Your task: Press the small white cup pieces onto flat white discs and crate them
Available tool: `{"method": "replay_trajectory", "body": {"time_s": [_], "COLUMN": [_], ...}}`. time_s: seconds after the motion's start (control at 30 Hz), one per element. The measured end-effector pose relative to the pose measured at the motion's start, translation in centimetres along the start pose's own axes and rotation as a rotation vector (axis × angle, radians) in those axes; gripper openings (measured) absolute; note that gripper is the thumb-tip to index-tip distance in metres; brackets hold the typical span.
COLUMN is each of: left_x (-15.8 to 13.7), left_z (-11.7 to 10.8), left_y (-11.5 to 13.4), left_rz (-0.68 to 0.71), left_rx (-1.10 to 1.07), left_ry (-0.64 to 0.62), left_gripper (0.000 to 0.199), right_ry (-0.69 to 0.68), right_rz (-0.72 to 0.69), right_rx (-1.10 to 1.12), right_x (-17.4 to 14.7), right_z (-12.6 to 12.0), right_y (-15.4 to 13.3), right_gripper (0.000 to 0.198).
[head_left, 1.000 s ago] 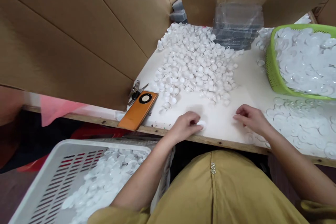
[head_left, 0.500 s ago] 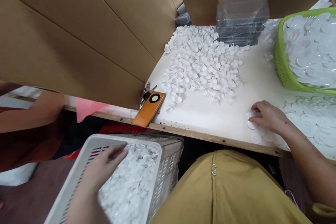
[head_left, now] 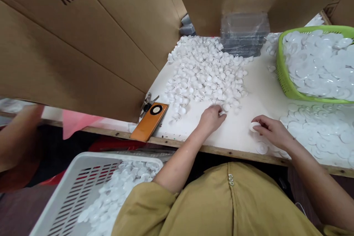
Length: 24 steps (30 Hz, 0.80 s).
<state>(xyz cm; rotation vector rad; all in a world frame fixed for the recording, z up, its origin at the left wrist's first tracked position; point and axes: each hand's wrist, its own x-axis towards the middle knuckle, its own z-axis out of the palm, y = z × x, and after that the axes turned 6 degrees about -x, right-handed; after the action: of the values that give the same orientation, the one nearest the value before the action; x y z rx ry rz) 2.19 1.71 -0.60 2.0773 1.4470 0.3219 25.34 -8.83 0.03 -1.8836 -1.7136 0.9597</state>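
My right hand (head_left: 269, 129) pinches a small white saucer (head_left: 254, 127) between thumb and fingers, just above the tabletop. More flat white saucers (head_left: 261, 148) lie under and beside this hand. My left hand (head_left: 211, 118) is at the near edge of a heap of tiny white cups (head_left: 207, 68), its fingers curled downward. Whatever lies in those fingers is hidden from me. Below the table edge on the left, a white slatted basket (head_left: 70, 188) holds many small white pieces.
On the right stands a green basket (head_left: 282, 70) full of white saucers. A stack of clear-wrapped grey packs (head_left: 245, 35) sits behind the heap. An orange phone (head_left: 148, 123) and keys (head_left: 148, 101) lie near a tall cardboard box (head_left: 83, 51). Another person's arm (head_left: 20, 132) shows at far left.
My left hand has moved from over the white basket up and right to the heap of cups. My right hand has lifted a saucer off the others. The view has shifted slightly.
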Motion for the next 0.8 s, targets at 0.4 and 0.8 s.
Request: {"method": "replay_trajectory", "body": {"time_s": [0.4, 0.8], "left_x": [-3.3, -1.8], "left_z": [1.0, 1.0], "left_y": [-3.4, -3.2], "left_rz": [0.239, 0.259], "left_rx": [-0.038, -0.127], "left_ry": [0.038, -0.004], "left_gripper": [0.043, 0.024], "right_ry": [-0.217, -0.255], "right_rz": [0.215, 0.296], "right_rx": [0.582, 0.396], "right_x": [4.6, 6.7], "right_z": [5.8, 6.1], "right_y": [-5.9, -6.6], "right_gripper": [0.024, 0.015]}}
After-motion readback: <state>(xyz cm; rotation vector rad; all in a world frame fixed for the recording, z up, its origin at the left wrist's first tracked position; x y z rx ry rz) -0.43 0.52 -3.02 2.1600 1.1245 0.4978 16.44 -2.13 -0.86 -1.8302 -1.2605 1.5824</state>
